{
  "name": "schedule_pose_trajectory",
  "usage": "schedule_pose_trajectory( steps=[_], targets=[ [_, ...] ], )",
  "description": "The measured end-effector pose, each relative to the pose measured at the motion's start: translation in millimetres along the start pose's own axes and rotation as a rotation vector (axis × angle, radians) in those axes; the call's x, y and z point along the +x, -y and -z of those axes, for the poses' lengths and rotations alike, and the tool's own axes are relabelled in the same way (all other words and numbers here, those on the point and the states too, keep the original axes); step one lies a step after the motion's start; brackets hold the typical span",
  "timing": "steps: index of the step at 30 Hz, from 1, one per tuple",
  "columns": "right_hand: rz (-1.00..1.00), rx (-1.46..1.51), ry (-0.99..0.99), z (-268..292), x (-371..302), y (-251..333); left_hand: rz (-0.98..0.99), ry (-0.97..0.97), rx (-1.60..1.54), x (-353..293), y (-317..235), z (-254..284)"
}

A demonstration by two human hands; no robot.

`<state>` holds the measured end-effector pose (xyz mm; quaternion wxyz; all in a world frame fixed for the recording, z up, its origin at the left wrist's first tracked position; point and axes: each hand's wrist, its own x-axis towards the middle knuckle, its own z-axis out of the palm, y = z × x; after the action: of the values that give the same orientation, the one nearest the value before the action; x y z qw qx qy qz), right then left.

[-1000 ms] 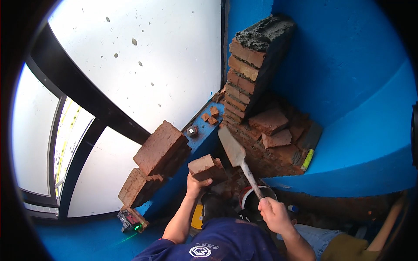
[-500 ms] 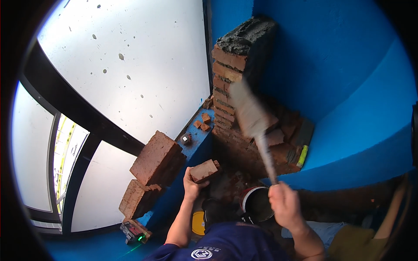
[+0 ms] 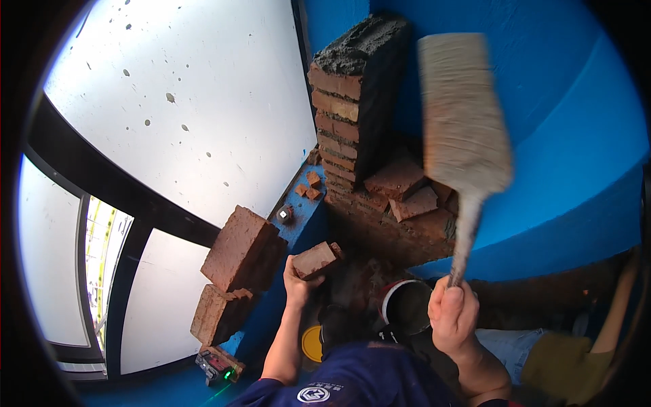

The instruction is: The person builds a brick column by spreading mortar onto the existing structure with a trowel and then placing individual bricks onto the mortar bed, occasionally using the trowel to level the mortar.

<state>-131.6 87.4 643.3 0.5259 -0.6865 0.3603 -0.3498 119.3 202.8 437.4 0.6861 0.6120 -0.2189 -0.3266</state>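
My left hand is closed around a brick, held out over the low area before the wall. In my right hand is the handle of a bricklayer's trowel, raised upright with its broad, square-ended blade streaked and slightly blurred. The blade stands apart from a narrow brick pier, to the right of it. Dark mortar covers the pier's top and its right side. Below my right hand, a bucket stands with its inside in shadow.
Large bricks are stacked on the blue ledge at left, by a device with a green light. Brick bits and a small dark object lie farther along. Loose bricks sit beside the pier. Another person's arm shows at lower right.
The trowel has swung right and up, away from the pier's face, and now points upward. My left hand keeps its hold on the brick. The view has shifted slightly.
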Motion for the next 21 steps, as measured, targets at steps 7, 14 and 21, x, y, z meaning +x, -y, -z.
schedule_pose_trajectory(
  steps=[7,14,21],
  targets=[
    [-0.185,-0.352,0.171,-34,-38,-95,-0.051,0.001,0.030,15,-12,-9],
    [-0.243,0.354,0.235,7,-21,-103,0.135,0.164,-0.522,3,18,16],
    [-0.888,0.899,0.478,-26,-50,-160,0.306,0.505,-1.095,-8,-15,-12]
  ],
)
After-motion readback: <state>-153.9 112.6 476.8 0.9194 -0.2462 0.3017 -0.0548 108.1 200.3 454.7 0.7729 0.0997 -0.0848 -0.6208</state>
